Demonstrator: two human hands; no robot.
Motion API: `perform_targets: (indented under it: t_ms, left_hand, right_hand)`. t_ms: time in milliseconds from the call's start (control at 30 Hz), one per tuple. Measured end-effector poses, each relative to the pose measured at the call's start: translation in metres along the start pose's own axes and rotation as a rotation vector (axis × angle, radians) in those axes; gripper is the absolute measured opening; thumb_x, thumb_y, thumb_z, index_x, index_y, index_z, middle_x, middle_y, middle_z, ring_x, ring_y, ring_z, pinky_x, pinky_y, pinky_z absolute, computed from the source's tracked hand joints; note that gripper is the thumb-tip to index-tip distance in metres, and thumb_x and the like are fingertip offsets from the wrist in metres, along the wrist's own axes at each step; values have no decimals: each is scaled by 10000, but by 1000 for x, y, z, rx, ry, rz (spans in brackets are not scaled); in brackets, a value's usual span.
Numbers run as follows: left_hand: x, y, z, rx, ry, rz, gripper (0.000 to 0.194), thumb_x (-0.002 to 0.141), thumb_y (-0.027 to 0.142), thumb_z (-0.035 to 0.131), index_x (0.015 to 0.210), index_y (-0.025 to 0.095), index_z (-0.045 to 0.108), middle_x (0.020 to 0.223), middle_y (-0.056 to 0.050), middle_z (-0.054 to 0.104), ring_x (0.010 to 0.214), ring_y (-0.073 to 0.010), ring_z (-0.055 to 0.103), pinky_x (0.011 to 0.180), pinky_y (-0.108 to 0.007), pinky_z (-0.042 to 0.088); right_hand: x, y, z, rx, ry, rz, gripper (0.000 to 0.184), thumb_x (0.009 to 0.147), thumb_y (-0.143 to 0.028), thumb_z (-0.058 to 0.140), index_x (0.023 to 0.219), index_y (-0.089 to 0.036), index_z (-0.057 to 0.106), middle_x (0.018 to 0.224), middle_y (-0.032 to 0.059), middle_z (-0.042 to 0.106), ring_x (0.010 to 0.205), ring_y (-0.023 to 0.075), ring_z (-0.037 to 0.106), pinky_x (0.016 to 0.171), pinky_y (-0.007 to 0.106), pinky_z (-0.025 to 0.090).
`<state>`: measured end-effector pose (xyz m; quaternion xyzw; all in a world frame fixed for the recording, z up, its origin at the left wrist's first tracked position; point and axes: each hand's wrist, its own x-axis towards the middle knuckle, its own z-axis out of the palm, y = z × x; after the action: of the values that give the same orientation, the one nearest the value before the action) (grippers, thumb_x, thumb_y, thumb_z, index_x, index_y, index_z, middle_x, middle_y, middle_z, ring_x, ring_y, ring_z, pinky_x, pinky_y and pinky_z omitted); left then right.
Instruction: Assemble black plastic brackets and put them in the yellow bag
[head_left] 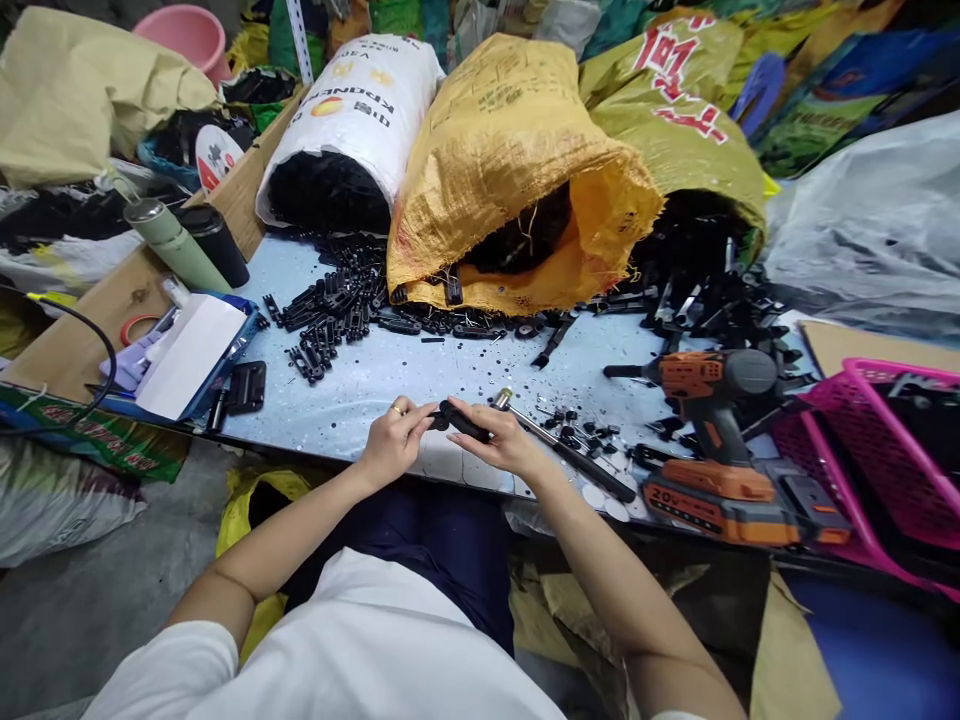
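Observation:
Above the table's front edge, my left hand (396, 438) pinches one end of a small black plastic part. My right hand (501, 440) grips a longer black plastic piece (465, 422), and the two pieces meet between my fingertips. Whether they are joined I cannot tell. Just right of my right hand lies a hammer (562, 450) with a dark handle and a brass-coloured tip. Small black bits (585, 432) are scattered behind it. Farther right, an orange and black cordless drill (705, 440) stands on its battery, its bit pointing left.
White (360, 95), orange-yellow (502, 150) and olive (667, 120) sacks of black parts lie open along the back. Black parts (330, 300) are heaped before them. A pink basket (862, 450) is at right; a blue tray (195, 370), green bottle (172, 240) and black cup (214, 240) are at left.

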<state>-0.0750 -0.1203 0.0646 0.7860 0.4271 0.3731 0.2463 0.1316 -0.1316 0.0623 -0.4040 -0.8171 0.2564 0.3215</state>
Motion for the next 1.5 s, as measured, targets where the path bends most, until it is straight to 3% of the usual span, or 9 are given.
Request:
perform_targets:
  t_ms: [133,300,467,600,767,833,1033,1300,1500]
  left_hand:
    - [16,-2,-14,-182,-14,-117,317,914,301,424,1140,161,597,822,-48,578,765,-140,555,724,-257,450]
    - [20,-8,2,-643,264,-557,274,835,361,546,993,146,605,597,52,435,483,-65,402,476,-180,351]
    - [20,-13,33,-800,531,-701,294,822,424,545,942,157,575,564,76,379,431,-54,356,427,-170,316]
    - [16,-17,19,-535,310,-536,324,873,431,476,964,150,611,619,25,511,557,-91,497,565,-202,409]
    - [11,-20,-18,-302,-462,-194,288,861,397,521,968,183,680,924,-59,675,874,-180,607,786,-265,442]
    - [10,-19,-22,-196,-577,-141,263,834,374,572,1001,200,677,964,-60,686,888,-196,615,787,-274,441]
    - [14,-13,-16,124,-396,-250,230,838,357,568,825,151,669,758,-71,676,727,-197,627,659,-262,429]
    - [10,-2,-44,-510,-795,-341,215,770,348,611,742,139,654,547,2,594,444,-99,539,431,-189,405]
    - [1,1,1,-305,-436,-351,290,800,434,564,849,166,664,587,-2,612,447,-113,559,489,-229,470]
  right_hand:
    - [-2,-5,3,120,-173,103,462,821,-451,565,1233,-243,572,825,42,640,651,132,592,664,261,495]
    - [9,0,24,666,160,712,416,800,-543,523,1054,-214,535,721,-12,582,494,109,552,450,242,472]
    - [25,-11,56,1126,338,861,548,662,-569,656,1028,-221,443,656,-39,581,418,85,508,385,205,421]
    - [25,-17,61,1114,383,831,596,516,-397,800,973,-201,470,753,-19,620,440,68,514,446,226,459]
    - [12,-16,53,831,391,735,536,532,-401,792,904,-194,464,740,-31,594,442,71,500,444,238,444]
    - [7,-18,53,717,373,697,501,581,-427,762,909,-196,463,743,-23,594,482,89,515,472,254,461]
    - [0,-30,53,263,547,623,419,703,-441,670,994,-204,484,865,34,621,770,178,604,733,336,500]
    - [-13,-26,25,894,237,632,496,568,-443,766,869,-194,462,792,8,614,455,91,523,460,266,465]
    - [-32,-50,21,290,477,577,283,760,-415,622,944,-229,515,785,10,584,674,164,578,653,315,481]
